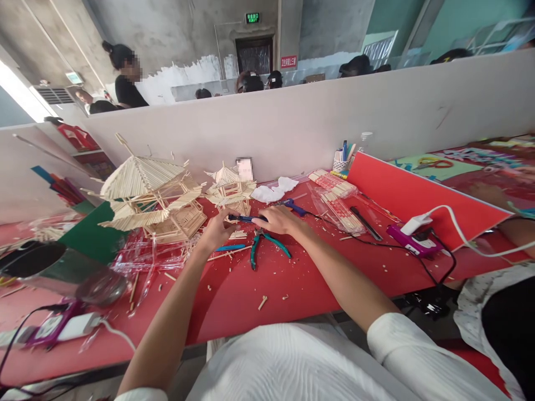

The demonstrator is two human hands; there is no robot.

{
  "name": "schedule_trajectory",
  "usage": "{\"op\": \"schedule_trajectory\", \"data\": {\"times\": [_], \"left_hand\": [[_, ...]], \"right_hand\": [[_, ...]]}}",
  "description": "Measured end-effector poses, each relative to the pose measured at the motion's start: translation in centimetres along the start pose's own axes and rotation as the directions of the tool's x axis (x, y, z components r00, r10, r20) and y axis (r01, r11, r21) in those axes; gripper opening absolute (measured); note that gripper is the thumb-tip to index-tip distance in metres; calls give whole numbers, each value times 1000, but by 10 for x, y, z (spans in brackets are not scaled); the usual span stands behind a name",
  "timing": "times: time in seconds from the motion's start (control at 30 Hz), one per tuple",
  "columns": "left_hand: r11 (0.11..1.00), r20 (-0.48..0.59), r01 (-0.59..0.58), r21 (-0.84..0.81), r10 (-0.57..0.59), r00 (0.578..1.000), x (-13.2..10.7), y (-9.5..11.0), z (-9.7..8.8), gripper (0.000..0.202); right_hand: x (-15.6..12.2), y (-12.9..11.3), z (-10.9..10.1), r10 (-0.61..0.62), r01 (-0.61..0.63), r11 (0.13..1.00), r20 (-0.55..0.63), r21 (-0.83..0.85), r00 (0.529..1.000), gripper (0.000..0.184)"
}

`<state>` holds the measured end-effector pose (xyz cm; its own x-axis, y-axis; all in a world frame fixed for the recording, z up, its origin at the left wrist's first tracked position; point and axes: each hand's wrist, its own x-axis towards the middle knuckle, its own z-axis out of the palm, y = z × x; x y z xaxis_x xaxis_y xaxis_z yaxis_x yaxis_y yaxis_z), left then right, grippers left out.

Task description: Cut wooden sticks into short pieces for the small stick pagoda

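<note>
My left hand (218, 229) and my right hand (279, 219) are both closed on a slim dark blue pen-like object (246, 219), one at each end, just above the red table. Its exact kind is too small to tell. Right below lie green-handled pliers (270, 238) with their handles spread toward me. A bright blue stick-shaped item (230, 247) rests beside my left hand. Behind my hands stands a small pavilion model of wooden sticks (228, 189). A larger stick pavilion (146, 192) with a ribbed roof is farther left.
A blue glue gun (295, 207) lies behind my right hand, near packs of wooden sticks (336, 206). A red board (418, 195) and a purple power strip (416, 239) are at right. A clear container (96, 278) lies at left. Wood scraps litter the red table (309, 295).
</note>
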<state>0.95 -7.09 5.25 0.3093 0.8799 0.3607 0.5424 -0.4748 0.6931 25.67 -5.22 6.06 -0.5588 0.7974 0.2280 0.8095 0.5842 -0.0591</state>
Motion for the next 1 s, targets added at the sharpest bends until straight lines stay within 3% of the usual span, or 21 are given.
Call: {"op": "schedule_trajectory", "data": {"times": [0.3,0.57,0.8,1.0], "left_hand": [[999,-33,-25,-27,24,999,-1,1,-7,36],[1000,38,-18,11,18,999,-1,-5,-5,30],[961,88,-59,272,37,995,-1,-9,-12,28],[896,146,-184,404,135,980,1,-14,-13,28]], "right_hand": [[4,-6,2,44,-47,998,-84,-34,995,65],[-4,-6,-8,48,-48,999,-27,-23,999,73],[0,-5,3,62,-63,997,-21,-51,998,70],[1,-6,6,82,-82,995,7,-59,997,70]]}}
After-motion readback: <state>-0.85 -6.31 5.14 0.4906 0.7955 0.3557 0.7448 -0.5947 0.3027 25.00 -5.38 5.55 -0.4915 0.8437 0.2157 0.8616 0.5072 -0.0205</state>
